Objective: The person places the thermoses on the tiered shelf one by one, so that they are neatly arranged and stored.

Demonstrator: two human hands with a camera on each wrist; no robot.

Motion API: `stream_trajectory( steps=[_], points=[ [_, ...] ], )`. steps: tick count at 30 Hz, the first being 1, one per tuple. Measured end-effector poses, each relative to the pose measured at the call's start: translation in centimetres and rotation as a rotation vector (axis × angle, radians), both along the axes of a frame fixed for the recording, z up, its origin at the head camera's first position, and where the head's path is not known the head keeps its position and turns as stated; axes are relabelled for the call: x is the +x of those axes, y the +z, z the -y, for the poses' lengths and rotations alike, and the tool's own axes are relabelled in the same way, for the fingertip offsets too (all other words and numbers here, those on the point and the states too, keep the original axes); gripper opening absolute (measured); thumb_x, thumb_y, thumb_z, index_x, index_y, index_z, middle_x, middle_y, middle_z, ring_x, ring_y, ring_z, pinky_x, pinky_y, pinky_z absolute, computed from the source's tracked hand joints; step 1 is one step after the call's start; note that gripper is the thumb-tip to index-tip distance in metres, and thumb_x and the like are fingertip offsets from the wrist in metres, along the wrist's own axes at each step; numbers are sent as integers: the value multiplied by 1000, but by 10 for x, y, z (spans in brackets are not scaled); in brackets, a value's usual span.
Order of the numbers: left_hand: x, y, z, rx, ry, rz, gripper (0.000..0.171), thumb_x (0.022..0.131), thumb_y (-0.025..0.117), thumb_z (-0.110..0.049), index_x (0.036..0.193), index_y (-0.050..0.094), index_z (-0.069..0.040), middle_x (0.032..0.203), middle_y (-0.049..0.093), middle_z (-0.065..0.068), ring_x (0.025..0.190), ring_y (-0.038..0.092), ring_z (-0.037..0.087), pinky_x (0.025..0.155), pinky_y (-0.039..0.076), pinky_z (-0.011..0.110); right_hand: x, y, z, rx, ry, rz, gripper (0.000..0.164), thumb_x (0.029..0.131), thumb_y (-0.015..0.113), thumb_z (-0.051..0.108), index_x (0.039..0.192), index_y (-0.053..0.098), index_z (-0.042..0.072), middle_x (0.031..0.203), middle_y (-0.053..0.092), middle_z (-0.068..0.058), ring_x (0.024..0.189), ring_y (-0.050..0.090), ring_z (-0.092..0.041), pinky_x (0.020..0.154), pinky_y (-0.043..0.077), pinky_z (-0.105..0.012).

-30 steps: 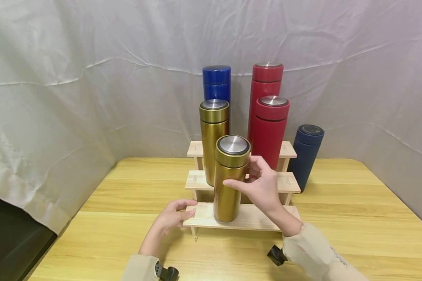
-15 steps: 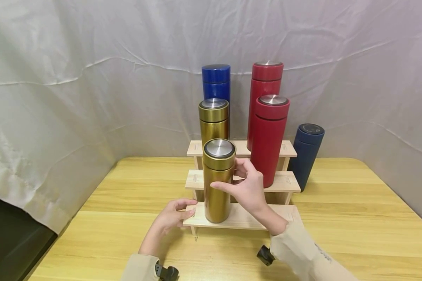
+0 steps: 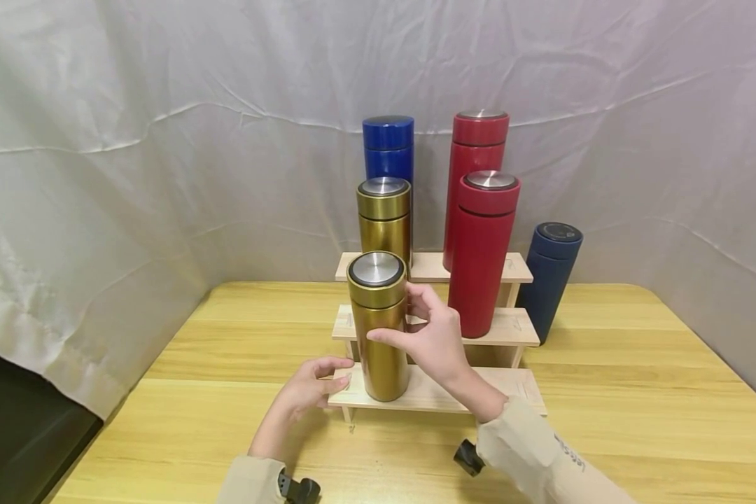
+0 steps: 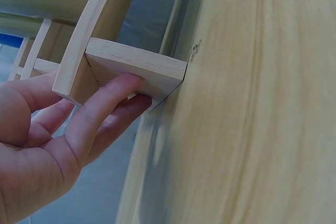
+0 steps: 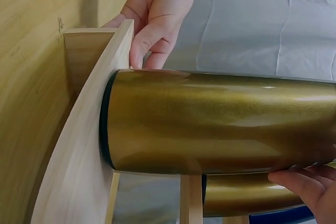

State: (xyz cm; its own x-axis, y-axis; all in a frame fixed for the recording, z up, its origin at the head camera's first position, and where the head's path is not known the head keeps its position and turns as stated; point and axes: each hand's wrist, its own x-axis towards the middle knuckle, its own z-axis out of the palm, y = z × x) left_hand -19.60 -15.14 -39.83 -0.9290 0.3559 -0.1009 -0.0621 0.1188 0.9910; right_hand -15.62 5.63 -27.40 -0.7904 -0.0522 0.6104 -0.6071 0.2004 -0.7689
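My right hand (image 3: pixel 433 337) grips a gold thermos flask (image 3: pixel 383 350) with a steel-topped lid, thumb across its front and fingers on its far right side. The flask stands upright on the lowest step of a three-tier wooden display stand (image 3: pixel 466 392), towards the left end. In the right wrist view, the base of the flask meets the board. My left hand (image 3: pixel 311 385) holds the left end of that lowest step; the left wrist view shows fingers (image 4: pixel 100 108) against the side support under the board. Directly behind stands a second gold flask (image 3: pixel 384 231), partly hidden.
A red flask (image 3: pixel 481 273) occupies the middle step at right, another red flask (image 3: pixel 479 143) the top step behind it. At top left stands a bright blue flask (image 3: pixel 388 150). A navy flask (image 3: pixel 549 283) is on the table (image 3: pixel 636 392) right of the stand. Grey cloth (image 3: pixel 258 175) hangs behind.
My right hand has shifted the front gold flask leftwards along the lowest step, from near its middle towards the left end. The left hand stays in place on the stand.
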Motion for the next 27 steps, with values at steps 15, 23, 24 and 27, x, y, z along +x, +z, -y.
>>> stream_trajectory(
  steps=[15, 23, 24, 27],
  points=[
    [1, 1, -1, 20, -10, 4, 38, 86, 59, -7, 118, 48, 10, 112, 52, 21, 75, 60, 20, 68, 52, 40, -25, -22, -6, 65, -43, -89, 60, 56, 85, 18, 109, 59, 4, 93, 52, -7, 86, 51, -17, 55, 53, -29],
    [0, 1, 0, 15, -13, 3, 38, 86, 58, -7, 119, 47, 10, 111, 53, 20, 75, 60, 19, 67, 52, 38, -27, -23, -6, 66, -46, -100, 67, 55, 86, 13, 115, 59, 3, 93, 54, -6, 86, 50, -16, 56, 52, -24],
    [0, 1, 0, 14, -13, 2, 38, 86, 58, -7, 119, 47, 10, 111, 53, 19, 75, 60, 19, 68, 52, 38, -27, -24, -6, 65, -47, -105, 68, 54, 86, 12, 115, 59, 2, 94, 54, -6, 86, 51, -16, 56, 52, -24],
    [0, 0, 0, 12, -12, 2, 38, 86, 59, -7, 118, 48, 10, 109, 53, 18, 75, 60, 19, 67, 52, 38, -28, -24, -6, 64, -47, -123, 70, 54, 85, 9, 117, 57, 0, 95, 56, -7, 86, 52, -17, 56, 53, -25]
  ],
)
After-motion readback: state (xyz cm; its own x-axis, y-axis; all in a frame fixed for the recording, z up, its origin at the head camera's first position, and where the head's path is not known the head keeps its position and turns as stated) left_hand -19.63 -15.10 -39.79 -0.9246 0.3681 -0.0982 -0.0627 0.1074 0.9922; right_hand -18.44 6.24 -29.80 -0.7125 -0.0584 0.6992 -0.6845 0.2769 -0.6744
